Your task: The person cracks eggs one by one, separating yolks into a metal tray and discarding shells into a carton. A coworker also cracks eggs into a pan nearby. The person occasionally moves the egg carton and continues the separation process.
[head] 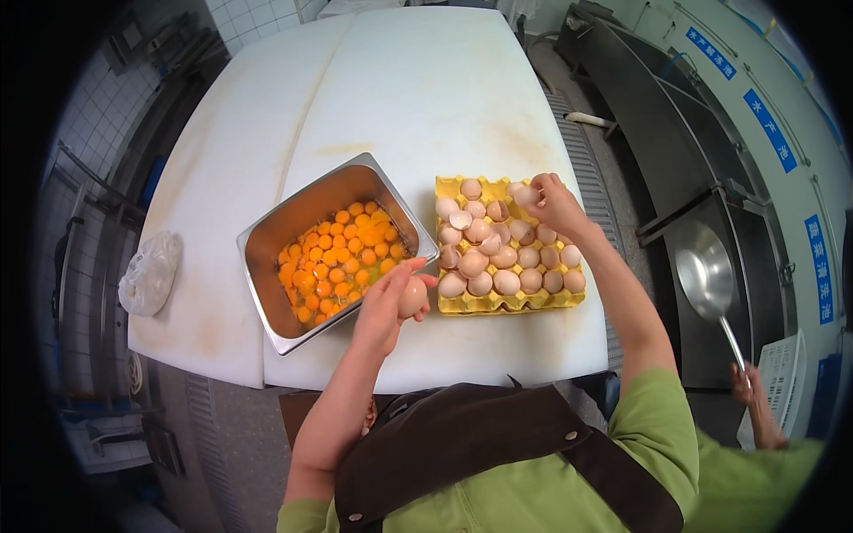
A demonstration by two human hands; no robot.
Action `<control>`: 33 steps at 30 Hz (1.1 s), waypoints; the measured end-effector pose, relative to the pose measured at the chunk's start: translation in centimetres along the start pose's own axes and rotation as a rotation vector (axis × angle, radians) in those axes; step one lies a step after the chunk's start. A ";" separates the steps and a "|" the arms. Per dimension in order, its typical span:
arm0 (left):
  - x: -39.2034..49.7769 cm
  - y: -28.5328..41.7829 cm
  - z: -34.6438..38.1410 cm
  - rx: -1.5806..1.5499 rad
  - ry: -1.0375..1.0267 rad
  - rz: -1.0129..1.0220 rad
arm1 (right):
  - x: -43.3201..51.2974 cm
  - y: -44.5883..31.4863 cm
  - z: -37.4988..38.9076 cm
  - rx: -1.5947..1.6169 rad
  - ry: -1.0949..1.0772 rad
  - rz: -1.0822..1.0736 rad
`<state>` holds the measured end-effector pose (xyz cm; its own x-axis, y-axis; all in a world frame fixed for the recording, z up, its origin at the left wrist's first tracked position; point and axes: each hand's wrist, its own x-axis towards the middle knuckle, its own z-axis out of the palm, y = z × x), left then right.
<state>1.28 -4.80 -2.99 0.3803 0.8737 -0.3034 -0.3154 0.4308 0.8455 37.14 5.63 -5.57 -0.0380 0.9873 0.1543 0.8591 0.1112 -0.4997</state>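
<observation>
My left hand (381,308) is curled around a whole light-brown egg (413,298), just off the front right corner of a deep steel food pan (285,346). Many orange yolks (336,256) in clear egg white cover the bottom of that pan. At the back right of a yellow egg tray (476,308), the fingers of my right hand (558,208) pinch a pale eggshell (526,194); whether it is whole or broken is partly hidden. Whole eggs (508,282) fill the tray's front row. Broken shells (460,219) lie among the eggs towards its left and middle.
Pan and tray stand on a white cutting-board tabletop (426,93). A knotted clear plastic bag (150,274) lies at its left edge. To the right, a co-worker's hand (746,384) holds a steel wok (708,272) before steel sinks (666,120). A white plastic crate (776,373) is behind that hand.
</observation>
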 end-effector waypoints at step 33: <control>1.9 4.1 -1.9 0.530 0.231 0.240 | -3.7 -18.4 4.3 0.680 -0.376 -0.326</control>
<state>-0.94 -0.98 -0.95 0.1359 0.9840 -0.1152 0.1278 0.0979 0.9870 19.24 0.40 -0.61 -0.5018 0.8525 0.1464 0.2850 0.3227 -0.9026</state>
